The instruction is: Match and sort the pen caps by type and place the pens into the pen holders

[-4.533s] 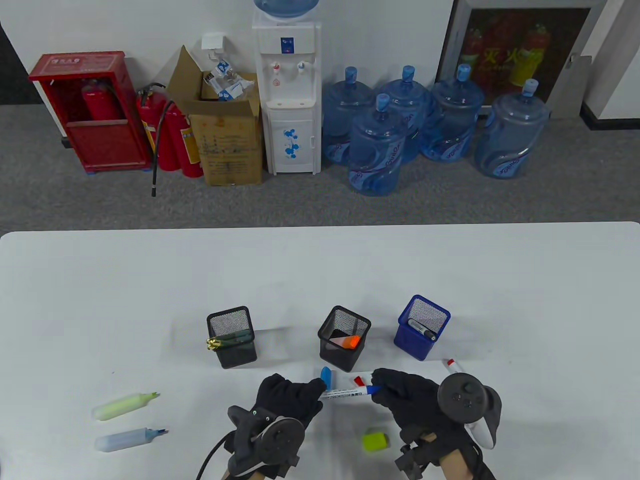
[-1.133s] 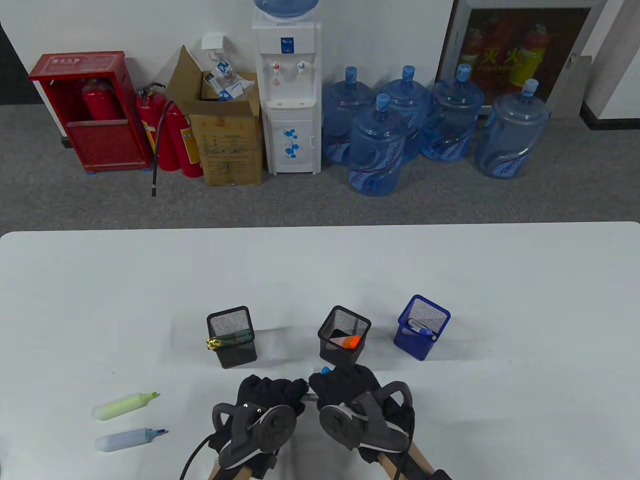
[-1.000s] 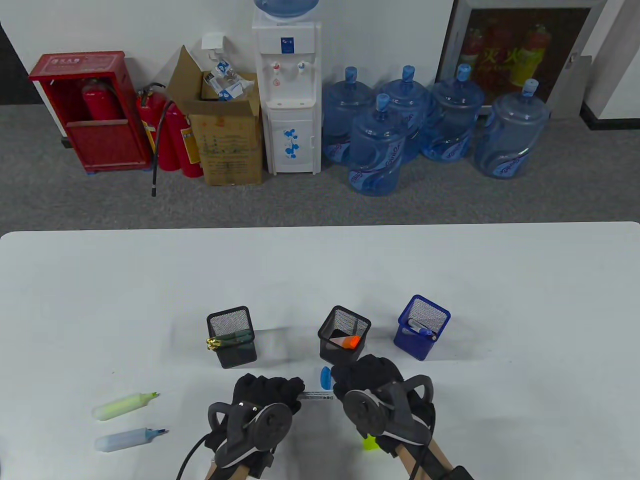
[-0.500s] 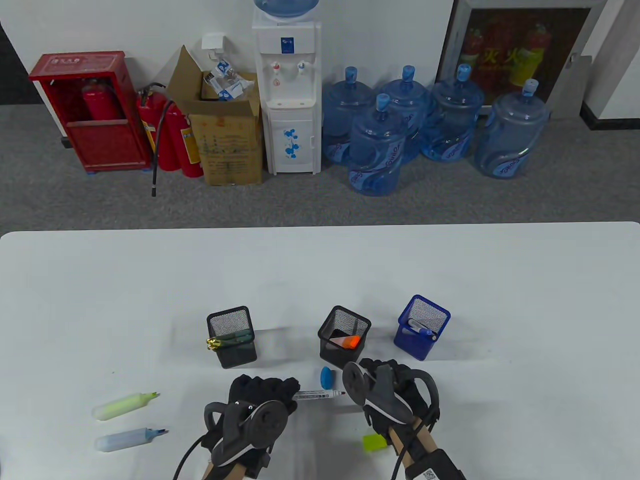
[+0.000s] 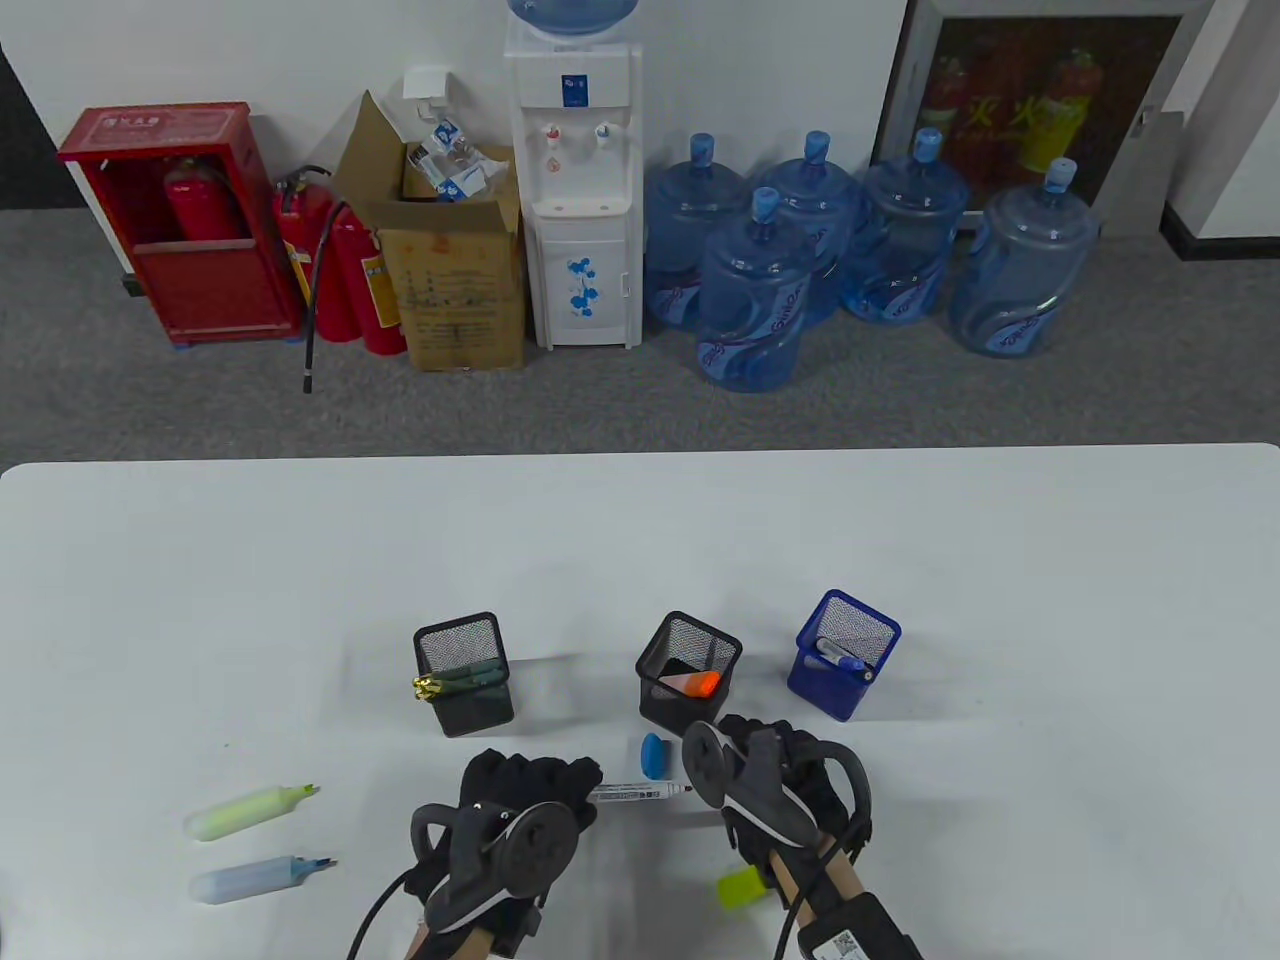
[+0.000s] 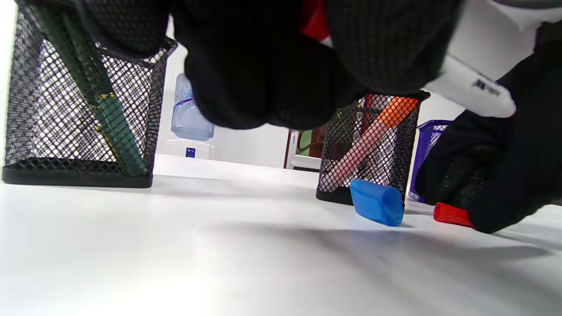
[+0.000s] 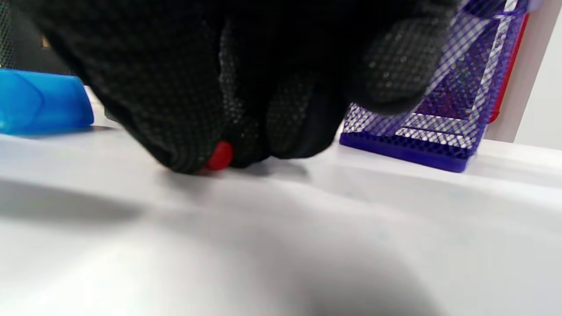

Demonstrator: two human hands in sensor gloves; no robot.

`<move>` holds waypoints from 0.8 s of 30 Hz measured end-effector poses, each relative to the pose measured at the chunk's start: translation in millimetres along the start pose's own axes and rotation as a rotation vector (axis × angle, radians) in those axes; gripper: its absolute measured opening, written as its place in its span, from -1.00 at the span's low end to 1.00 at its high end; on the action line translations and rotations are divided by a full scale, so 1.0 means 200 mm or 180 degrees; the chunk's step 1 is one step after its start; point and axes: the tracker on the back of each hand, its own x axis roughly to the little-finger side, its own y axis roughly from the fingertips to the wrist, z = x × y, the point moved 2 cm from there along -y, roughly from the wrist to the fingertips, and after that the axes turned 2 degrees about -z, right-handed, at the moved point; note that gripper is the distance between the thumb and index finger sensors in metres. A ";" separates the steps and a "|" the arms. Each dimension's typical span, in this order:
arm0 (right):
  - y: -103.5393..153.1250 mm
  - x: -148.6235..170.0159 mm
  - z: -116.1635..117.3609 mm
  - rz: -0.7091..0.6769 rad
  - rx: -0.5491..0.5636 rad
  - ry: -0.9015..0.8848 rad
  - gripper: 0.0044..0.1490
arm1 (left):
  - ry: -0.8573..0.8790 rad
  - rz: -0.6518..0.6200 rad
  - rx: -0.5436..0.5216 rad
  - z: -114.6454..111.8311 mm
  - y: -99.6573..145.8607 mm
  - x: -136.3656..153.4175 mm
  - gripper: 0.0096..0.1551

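My left hand (image 5: pixel 575 785) grips a white marker (image 5: pixel 640 793) by its barrel, its bare red tip pointing right just above the table. In the left wrist view the marker (image 6: pixel 474 85) sticks out past my left fingers (image 6: pixel 272 87). My right hand (image 5: pixel 775 748) is down on the table, pinching a small red cap (image 7: pixel 219 156) that lies there. That red cap (image 6: pixel 452 215) sits right of a loose blue cap (image 5: pixel 652 755). The blue mesh holder (image 5: pixel 845 655) has markers in it.
A black holder (image 5: pixel 463 672) with green pens stands left, and a black holder (image 5: pixel 688 668) with an orange highlighter stands in the middle. A yellow-green cap (image 5: pixel 740 888) lies by my right wrist. Uncapped green (image 5: pixel 250 810) and blue (image 5: pixel 255 878) highlighters lie far left.
The blue-tipped marker went into the blue holder. My left hand now holds a red-tipped marker, and my right hand has swung right of it and come down on the red cap.
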 end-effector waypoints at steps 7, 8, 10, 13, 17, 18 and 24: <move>0.04 0.10 -0.05 -0.0211 -0.0101 -0.0075 -0.25 | 0.0022 0.0030 0.0004 0.00 0.00 0.01 -0.45; 0.06 0.11 -0.07 -0.0246 -0.0103 -0.0103 -0.25 | 0.0025 0.0033 0.0004 0.00 0.00 0.01 -0.45; 0.11 0.14 -0.10 -0.0409 -0.0005 -0.0289 -0.24 | 0.0049 0.0038 0.0003 0.00 0.00 0.00 -0.44; 0.17 0.17 -0.12 -0.0563 0.0172 -0.0689 -0.29 | 0.0064 0.0038 -0.0003 0.00 0.00 0.00 -0.44; 0.23 0.17 -0.12 -0.0712 0.0458 -0.0966 -0.32 | 0.0085 0.0044 -0.0010 -0.01 -0.01 -0.01 -0.44; 0.24 0.17 -0.12 -0.0724 0.0487 -0.0965 -0.33 | 0.0087 0.0050 -0.0009 -0.01 -0.01 -0.01 -0.44; 0.28 0.15 -0.15 -0.0802 0.0774 -0.1176 -0.35 | 0.0139 0.0036 -0.0036 -0.02 -0.01 -0.03 -0.44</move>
